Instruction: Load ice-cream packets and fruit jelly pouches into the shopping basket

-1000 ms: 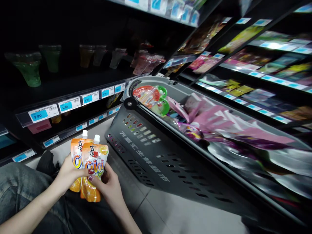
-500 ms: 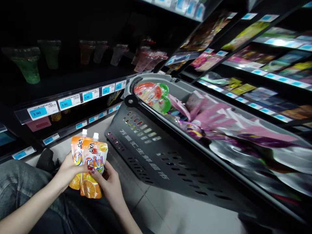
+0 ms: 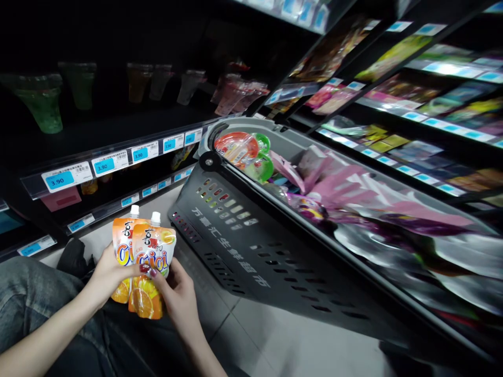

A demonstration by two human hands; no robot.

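Observation:
Two orange-and-white drink pouches with white spout caps are held upright, one overlapping the other. My left hand is closed on the rear jelly drink pouch, its thumb reaching across to the front one. Around the right edge of the front jelly drink pouch my right hand is wrapped, thumb on its face. Fingers behind the pouches are hidden. Just right of the hands stands a grey shopping basket, filled with packaged goods, among them round red and green-lidded items and pink bags.
A dark shelf with price tags runs along the left, holding several clear cups of green, brown and pink contents. More shelves of colourful packets rise at the right. My bent knee is at lower left, above a tiled floor.
The two pouches have shifted slightly against each other, with the front one turned a little more. Both hands keep their hold. The view has moved very slightly.

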